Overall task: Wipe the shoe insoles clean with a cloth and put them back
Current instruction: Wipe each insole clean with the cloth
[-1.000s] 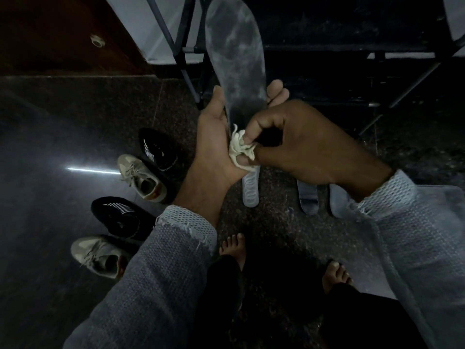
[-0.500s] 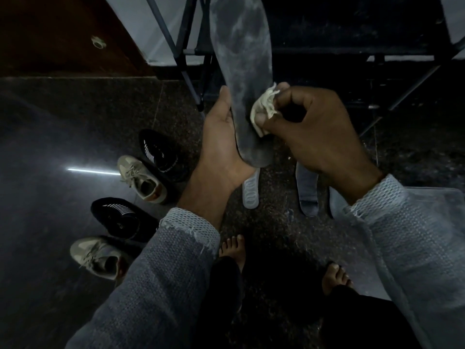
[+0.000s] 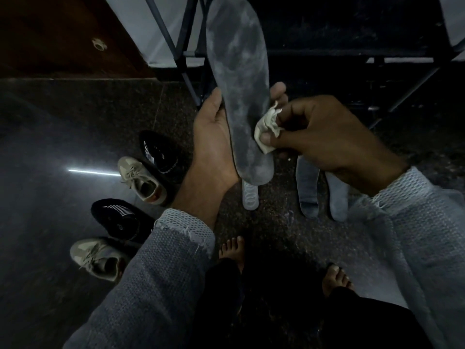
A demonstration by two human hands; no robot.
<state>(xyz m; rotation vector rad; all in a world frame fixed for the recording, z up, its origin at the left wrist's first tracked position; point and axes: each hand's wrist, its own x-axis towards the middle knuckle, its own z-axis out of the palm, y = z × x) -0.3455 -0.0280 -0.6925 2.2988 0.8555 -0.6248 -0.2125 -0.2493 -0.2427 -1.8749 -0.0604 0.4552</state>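
My left hand [image 3: 214,144] holds a long grey blotchy insole [image 3: 239,79] upright from below, thumb on its left edge, fingertips showing past its right edge. My right hand [image 3: 324,139] pinches a small crumpled pale cloth [image 3: 266,129] and presses it against the insole's lower right side. On the dark floor lie three more insoles: a pale ribbed one [image 3: 250,197] under the held insole and two grey ones [image 3: 308,190] [image 3: 338,200] partly hidden by my right wrist.
Two black shoes [image 3: 158,152] [image 3: 118,220] and two beige sneakers [image 3: 141,180] [image 3: 98,258] stand on the floor at left. A dark metal rack frame [image 3: 186,54] and a wooden door [image 3: 63,34] rise behind. My bare feet [image 3: 232,250] [image 3: 337,278] are below.
My right hand with the cloth went from the insole's heel up to its middle, then came back down along its right side. The left hand kept hold.
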